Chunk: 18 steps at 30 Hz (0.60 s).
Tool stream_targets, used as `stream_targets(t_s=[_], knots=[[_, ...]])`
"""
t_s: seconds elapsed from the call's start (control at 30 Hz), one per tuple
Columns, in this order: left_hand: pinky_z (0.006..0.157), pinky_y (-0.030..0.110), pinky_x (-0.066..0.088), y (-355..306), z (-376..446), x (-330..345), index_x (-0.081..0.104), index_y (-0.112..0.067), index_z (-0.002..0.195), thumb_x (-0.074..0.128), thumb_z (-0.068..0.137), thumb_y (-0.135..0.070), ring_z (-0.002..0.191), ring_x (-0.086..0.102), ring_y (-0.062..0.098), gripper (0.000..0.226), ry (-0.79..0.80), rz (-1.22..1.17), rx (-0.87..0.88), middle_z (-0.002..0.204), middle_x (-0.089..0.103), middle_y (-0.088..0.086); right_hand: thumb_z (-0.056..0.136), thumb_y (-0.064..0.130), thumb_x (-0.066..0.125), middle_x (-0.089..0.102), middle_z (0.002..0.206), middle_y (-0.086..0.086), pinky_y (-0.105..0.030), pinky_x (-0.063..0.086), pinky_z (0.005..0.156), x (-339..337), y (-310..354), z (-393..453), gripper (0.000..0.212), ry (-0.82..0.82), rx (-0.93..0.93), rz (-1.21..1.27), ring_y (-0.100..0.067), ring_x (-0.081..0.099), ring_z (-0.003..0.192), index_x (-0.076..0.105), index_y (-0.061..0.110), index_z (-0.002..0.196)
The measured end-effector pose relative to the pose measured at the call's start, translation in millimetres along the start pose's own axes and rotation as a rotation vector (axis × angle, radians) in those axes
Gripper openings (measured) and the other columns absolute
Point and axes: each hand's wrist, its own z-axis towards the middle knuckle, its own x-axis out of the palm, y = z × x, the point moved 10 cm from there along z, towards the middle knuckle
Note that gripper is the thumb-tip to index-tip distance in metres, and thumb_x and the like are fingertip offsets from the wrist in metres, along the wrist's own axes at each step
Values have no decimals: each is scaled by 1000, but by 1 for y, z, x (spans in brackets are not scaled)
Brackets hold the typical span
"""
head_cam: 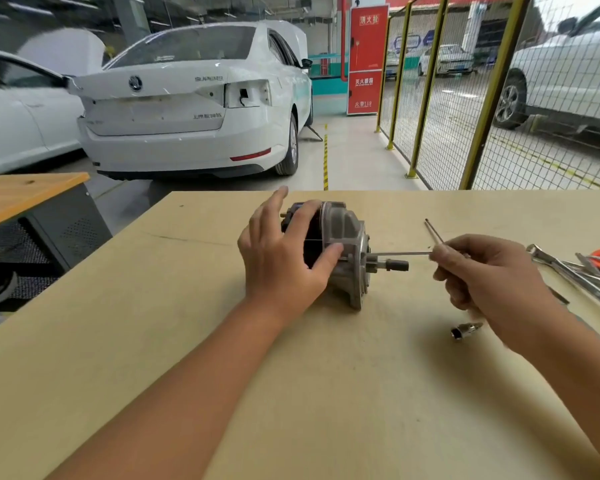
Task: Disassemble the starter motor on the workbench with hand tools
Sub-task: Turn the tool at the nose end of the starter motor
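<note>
A: Head view: motor [340, 247] on bench [187, 341], left hand [281, 258] gripping it; right hand [489, 268] pinching a long bolt [399, 253].
B: Risk: bolt binds, motor tips if the grip loosens.

A starter motor [340, 251] stands at the middle of a tan workbench [187, 341], its left end covered by the left hand [281, 258]. To its right, a long through-bolt [400, 253] pinched by the right hand [485, 271] bridges the gap between hand and motor, and a second rod [433, 231] angles away behind it. A socket [465, 330] lies near the right forearm, and wrenches [575, 271] crowd the right edge. The bench's near and left stretches lie open, as does the far strip behind the motor.
</note>
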Motion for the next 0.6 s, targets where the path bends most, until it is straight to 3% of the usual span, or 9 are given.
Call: stream_targets(t_s=[0.17,0.27,0.33,0.43,0.5,0.6], knots=[[112,55,41,21,-1,11,46,-35,150,63,74,-73,144,37,29,87,120,-142,-156,163,32,2,91,29,73,64,61,-7,-22,33,41,-13,-5,5,23,-45,44,-48,-16,42,44,73,14,73],[107,55,44,20,0,9,50,-32,148,66,73,-68,137,47,25,85,131,-188,-164,155,45,-3,89,40,72,67,57,0,-25,38,52,-14,2,5,24,-40,-21,-338,-7,48,42,74,24,71],[104,54,46,15,0,9,52,-31,148,71,73,-62,132,52,24,83,131,-212,-162,150,50,-5,88,42,73,67,57,1,-26,40,53,-12,0,3,26,-29,-6,-385,-3,50,42,73,23,70],[104,53,46,14,1,7,54,-29,147,83,76,-52,130,53,24,80,128,-235,-165,148,52,-5,86,44,73,68,60,1,-26,46,50,-4,-6,0,34,-9,7,-553,-5,59,49,71,16,68],[104,53,46,14,1,7,55,-28,146,79,73,-54,130,54,24,81,128,-236,-169,147,53,-5,85,42,74,68,62,-1,-30,52,54,-1,-11,0,32,-11,38,-639,-11,64,58,70,15,68],[104,54,46,13,1,6,56,-27,146,78,70,-55,130,54,26,84,126,-243,-167,147,54,-3,82,37,71,65,57,5,-21,43,42,2,-15,2,26,-13,50,-797,-7,61,50,68,18,64]])
